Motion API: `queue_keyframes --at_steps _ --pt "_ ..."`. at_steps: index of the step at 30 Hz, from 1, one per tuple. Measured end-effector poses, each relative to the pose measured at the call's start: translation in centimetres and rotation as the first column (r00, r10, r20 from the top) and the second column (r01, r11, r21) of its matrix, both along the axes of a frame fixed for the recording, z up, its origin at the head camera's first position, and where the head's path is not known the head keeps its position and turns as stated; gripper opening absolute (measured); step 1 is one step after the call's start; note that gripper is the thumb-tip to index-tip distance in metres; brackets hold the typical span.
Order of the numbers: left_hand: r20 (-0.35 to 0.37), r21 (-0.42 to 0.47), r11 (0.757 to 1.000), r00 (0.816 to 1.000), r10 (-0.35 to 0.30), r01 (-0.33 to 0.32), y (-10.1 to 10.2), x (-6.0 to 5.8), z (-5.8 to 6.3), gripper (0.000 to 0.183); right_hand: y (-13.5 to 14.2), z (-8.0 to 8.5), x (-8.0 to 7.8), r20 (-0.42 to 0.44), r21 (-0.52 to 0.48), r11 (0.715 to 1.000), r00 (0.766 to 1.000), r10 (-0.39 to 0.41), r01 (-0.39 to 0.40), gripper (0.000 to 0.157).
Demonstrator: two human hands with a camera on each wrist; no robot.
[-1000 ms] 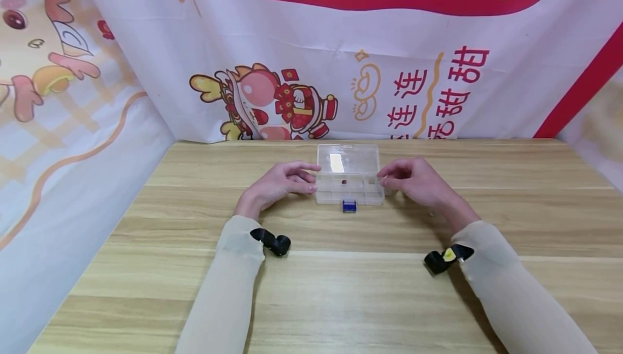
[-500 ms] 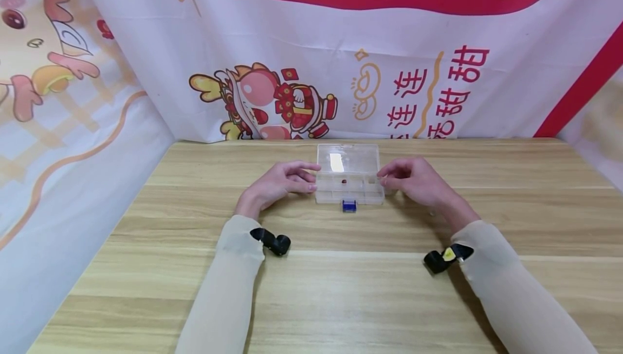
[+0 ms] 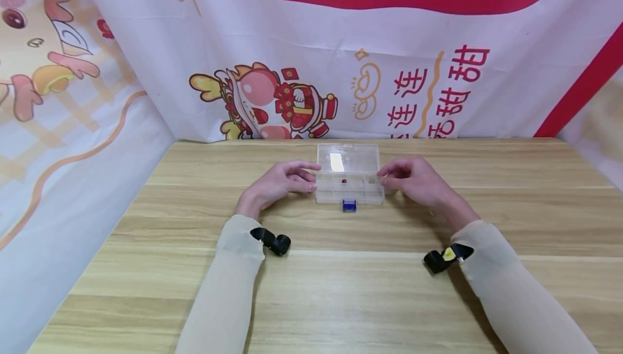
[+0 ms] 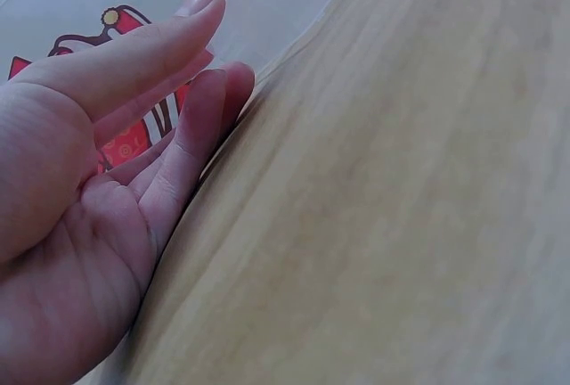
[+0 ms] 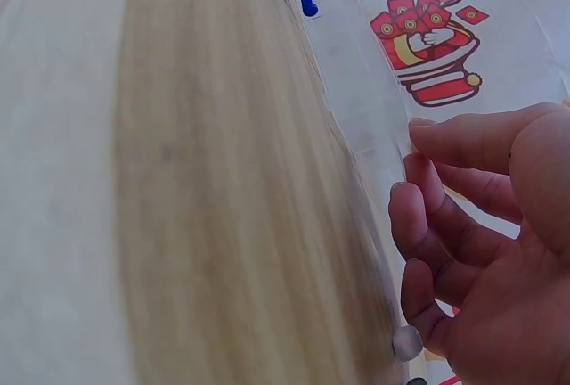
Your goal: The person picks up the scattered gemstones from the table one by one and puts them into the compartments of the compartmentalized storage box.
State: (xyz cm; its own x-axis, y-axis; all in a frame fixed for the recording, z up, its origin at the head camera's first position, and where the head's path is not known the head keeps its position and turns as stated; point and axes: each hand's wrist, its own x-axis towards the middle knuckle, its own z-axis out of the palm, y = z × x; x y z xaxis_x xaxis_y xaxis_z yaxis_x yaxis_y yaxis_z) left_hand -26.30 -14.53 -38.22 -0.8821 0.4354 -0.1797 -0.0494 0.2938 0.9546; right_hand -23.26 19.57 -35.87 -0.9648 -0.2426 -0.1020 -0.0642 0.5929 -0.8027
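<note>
A clear plastic compartment box (image 3: 336,197) with a blue latch (image 3: 349,206) sits toward the back of the table, its transparent lid (image 3: 355,157) raised at the rear. One small dark red piece (image 3: 344,181) lies inside, and something pale (image 3: 372,180) is in the right compartment. My left hand (image 3: 279,184) has its fingertips at the box's left end, thumb and fingers apart. At the opposite end, the thumb and fingertips of my right hand (image 3: 416,180) lie against the side, gently bent. In the right wrist view, a clear round bead (image 5: 408,343) is beside the little finger.
Wood-grain table (image 3: 340,300) runs under both forearms. A white and red printed cloth (image 3: 292,35) hangs right behind the table's back edge, and another cloth (image 3: 73,154) borders the left side. Black wrist cameras (image 3: 274,243) are strapped over the sleeves.
</note>
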Motion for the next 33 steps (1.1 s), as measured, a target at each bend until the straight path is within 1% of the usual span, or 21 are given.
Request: queue_keyframes --at_steps 9,21,33 --pt "0.007 0.006 1.0 1.0 0.008 -0.008 0.04 0.0 0.09 0.047 -0.03 -0.06 -0.1 0.01 0.009 1.0 1.0 -0.003 0.003 0.024" --pt "-0.004 -0.009 1.0 1.0 0.01 -0.01 0.04 -0.03 0.05 0.048 -0.14 -0.11 -0.09 0.003 0.012 1.0 1.0 -0.004 0.004 0.023" --pt "0.004 -0.008 1.0 1.0 0.017 -0.017 0.08 -0.06 0.0 0.044 -0.33 -0.06 0.09 -0.008 0.0 1.0 1.0 -0.01 0.01 0.023"
